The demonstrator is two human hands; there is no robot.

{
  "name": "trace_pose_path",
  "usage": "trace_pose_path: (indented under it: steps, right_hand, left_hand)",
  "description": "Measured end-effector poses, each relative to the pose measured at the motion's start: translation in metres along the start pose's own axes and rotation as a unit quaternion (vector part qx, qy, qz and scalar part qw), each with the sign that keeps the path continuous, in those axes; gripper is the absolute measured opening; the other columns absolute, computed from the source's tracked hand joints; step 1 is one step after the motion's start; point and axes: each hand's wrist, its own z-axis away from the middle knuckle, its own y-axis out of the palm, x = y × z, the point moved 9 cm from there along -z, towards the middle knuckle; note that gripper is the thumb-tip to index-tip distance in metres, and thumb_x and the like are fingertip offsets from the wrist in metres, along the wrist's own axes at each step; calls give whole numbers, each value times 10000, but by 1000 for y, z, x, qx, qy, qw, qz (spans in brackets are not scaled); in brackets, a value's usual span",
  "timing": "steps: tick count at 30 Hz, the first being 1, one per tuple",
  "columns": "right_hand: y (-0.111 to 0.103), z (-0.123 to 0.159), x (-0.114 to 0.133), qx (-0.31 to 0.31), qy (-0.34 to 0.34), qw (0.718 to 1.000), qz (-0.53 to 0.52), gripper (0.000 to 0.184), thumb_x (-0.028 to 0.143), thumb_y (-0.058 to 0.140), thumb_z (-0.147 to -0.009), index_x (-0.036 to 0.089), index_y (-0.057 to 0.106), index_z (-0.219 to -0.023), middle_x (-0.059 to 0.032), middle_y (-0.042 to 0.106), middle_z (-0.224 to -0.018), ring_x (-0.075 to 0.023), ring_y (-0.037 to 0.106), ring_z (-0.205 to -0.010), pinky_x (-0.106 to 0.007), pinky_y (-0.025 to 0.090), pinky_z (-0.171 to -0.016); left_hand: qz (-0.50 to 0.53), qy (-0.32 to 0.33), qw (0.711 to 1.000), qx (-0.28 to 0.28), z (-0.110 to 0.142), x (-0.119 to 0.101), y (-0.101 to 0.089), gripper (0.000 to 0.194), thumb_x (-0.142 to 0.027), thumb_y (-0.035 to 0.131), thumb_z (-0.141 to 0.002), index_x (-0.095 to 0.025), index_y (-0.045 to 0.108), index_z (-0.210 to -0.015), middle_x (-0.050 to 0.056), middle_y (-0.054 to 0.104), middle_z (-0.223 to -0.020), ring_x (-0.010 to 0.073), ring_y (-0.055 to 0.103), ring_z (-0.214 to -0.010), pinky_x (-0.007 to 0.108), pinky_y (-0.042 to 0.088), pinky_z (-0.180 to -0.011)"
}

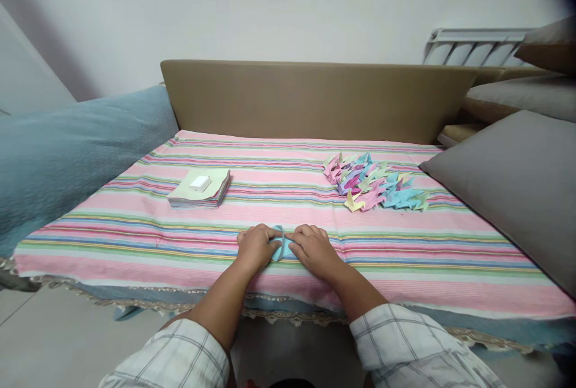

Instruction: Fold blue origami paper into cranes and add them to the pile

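A small piece of folded light-blue paper (282, 245) lies on the striped cloth (288, 283) close to the front edge. From the left, my left hand (257, 248) grips its edge between thumb and index finger. My right hand (314, 248) has its thumb and index finger on the paper's right side, the other fingers curled. A crease or raised fold runs down the middle of the paper. My fingertips partly cover both sides of it.
A stack of coloured square paper (198, 191) with a small white box (200, 183) on top is at the left. Several folded paper cranes (373, 184) lie in a heap at the right. Grey cushions (504, 178) flank the right side; a tan backrest (310, 100) stands behind.
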Motion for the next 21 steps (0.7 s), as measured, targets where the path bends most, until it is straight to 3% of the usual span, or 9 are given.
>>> trace_pose_path:
  steps: [5, 9, 16, 21]
  right_hand:
    - [0, 0, 0, -5, 11, 1000, 14, 292, 298, 530, -854, 294, 578, -1142, -35, 561, -1028, -196, 464, -953, -342, 318, -845]
    - [-1, 0, 1, -10, 9, 1000, 18, 274, 306, 541, -848, 294, 585, -1118, -31, 563, -1020, -197, 467, -948, -338, 319, -838]
    - [-1, 0, -2, -15, 21, 1000, 6, 230, 316, 572, -830, 287, 606, -1055, -19, 578, -999, -190, 478, -935, -327, 320, -821]
    - [-3, -1, -5, -20, 29, 999, -17, 181, 311, 583, -824, 262, 623, -993, -17, 593, -988, -181, 489, -939, -318, 320, -826]
  left_hand:
    - [-11, 10, 999, -32, 3, -1, -3, 276, -290, 588, -746, -394, 669, -988, 8, 616, -989, 229, 538, -991, 392, 365, -859]
    - [-21, 55, 994, -88, 5, -9, -10, 288, -228, 618, -714, -342, 688, -970, 13, 524, -1258, 268, 470, -1119, 424, 371, -925]
    - [1, 186, 981, -62, 1, -20, -1, 330, -142, 578, -718, -257, 662, -1016, 22, 585, -1236, 226, 519, -1107, 407, 374, -985]
    - [43, 233, 972, -9, 6, -21, -9, 457, -126, 547, -716, -242, 592, -1156, 43, 551, -1278, 208, 481, -1177, 377, 336, -1033]
